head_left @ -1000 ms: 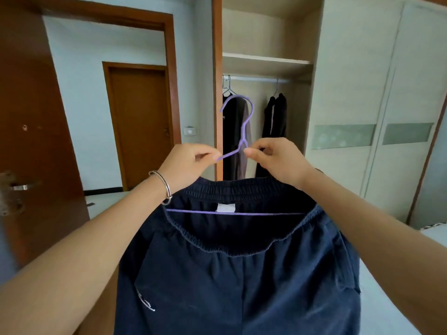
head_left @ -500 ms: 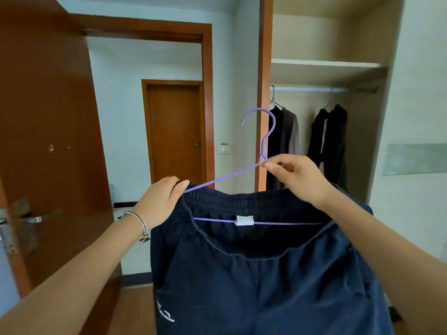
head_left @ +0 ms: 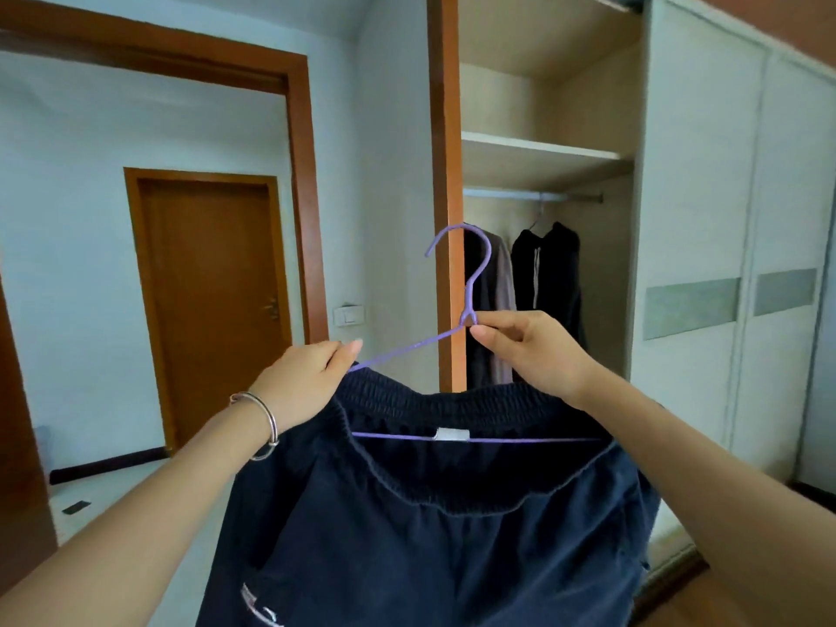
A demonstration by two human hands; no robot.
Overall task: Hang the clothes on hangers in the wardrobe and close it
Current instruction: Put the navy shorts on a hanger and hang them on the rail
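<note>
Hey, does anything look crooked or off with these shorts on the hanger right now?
Yes. The purple hanger sits tilted: its left shoulder pokes out bare above the waistband of the navy shorts, by the left hand, while the right hand pinches the neck. The right shoulder is hidden in the fabric.

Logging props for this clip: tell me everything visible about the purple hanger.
The purple hanger is thin, looks like coated wire, with an open hook on top, a twisted neck and a straight bottom bar. It is upright, tilted slightly, in front of the open wardrobe. The right hand pinches it at the neck; the left hand holds the left shoulder end. Navy shorts hang on it, hiding its right arm.
</note>
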